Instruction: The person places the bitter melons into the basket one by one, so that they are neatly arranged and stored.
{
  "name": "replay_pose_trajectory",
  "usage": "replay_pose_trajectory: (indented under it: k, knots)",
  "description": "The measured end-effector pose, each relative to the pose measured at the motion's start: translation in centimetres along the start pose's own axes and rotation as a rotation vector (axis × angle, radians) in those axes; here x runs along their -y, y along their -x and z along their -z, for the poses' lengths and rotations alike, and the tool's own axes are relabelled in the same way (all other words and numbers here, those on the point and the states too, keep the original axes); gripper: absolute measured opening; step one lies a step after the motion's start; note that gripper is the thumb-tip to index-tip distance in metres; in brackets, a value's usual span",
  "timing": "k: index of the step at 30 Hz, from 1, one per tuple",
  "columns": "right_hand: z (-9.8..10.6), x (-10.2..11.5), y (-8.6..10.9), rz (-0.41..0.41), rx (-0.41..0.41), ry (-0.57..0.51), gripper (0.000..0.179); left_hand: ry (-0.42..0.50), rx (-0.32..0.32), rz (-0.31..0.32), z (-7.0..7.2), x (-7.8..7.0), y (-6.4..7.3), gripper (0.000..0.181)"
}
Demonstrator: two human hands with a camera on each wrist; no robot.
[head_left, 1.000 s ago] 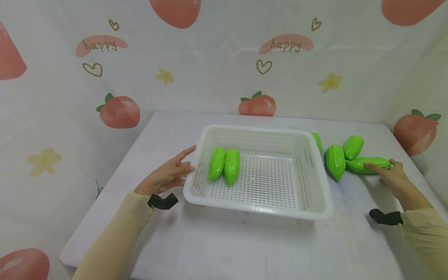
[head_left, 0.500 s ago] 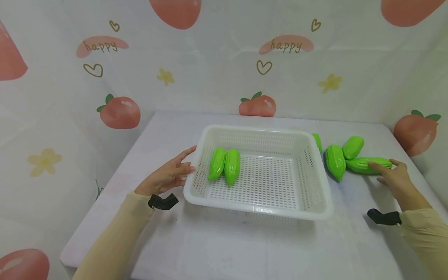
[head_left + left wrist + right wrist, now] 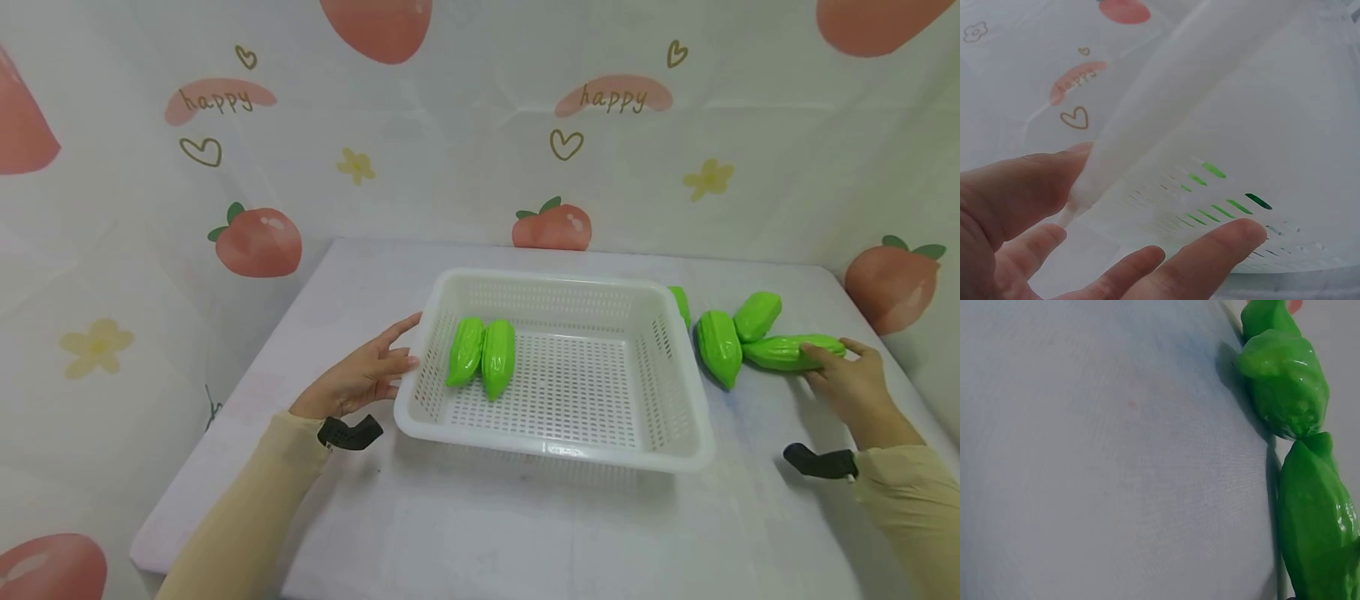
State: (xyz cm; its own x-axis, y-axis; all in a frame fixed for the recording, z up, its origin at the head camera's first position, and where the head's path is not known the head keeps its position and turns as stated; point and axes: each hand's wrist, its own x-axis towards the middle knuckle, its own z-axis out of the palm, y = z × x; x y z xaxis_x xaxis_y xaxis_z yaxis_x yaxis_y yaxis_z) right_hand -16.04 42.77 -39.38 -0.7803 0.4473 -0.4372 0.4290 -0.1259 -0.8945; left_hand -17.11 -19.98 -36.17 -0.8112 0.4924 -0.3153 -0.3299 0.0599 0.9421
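Note:
A white plastic basket [image 3: 555,454] with slotted walls stands mid-table in the head view. Two glossy green star fruit [image 3: 482,354] lie side by side in its left half. My left hand [image 3: 356,383] touches the basket's left side with extended fingers; in the left wrist view, fingertips [image 3: 1250,232] rest by the slotted outer wall [image 3: 1260,131]. At the right, my right hand [image 3: 858,379] pinches the outer end of a star fruit [image 3: 776,354] lying crosswise on the table. The right wrist view has this fruit [image 3: 1316,531] at its right edge, my hand almost out of frame.
Beside the held fruit lie two more star fruit, an upright one [image 3: 720,346] and a slanted one [image 3: 757,315]. Another green fruit [image 3: 680,304] shows partly behind the basket's right rim. A printed cloth [image 3: 465,150] hangs behind the white table [image 3: 480,533].
My right hand has shifted slightly right along the star fruit, and the fruit's outer end has moved a little right and up. The left hand and basket look unchanged.

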Motion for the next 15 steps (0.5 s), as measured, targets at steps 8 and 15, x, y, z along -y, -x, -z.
replay_pose_trajectory:
  k: [8,15]
  knots:
    - [-0.12,-0.24,0.22,0.066,0.044,-0.274,0.102,-0.006,-0.001,0.003,-0.04,-0.01,0.06,0.078]
    - [-0.07,-0.56,-0.03,0.09,0.107,-0.375,0.103,0.024,0.018,-0.004,-0.01,-0.05,0.01,0.079]
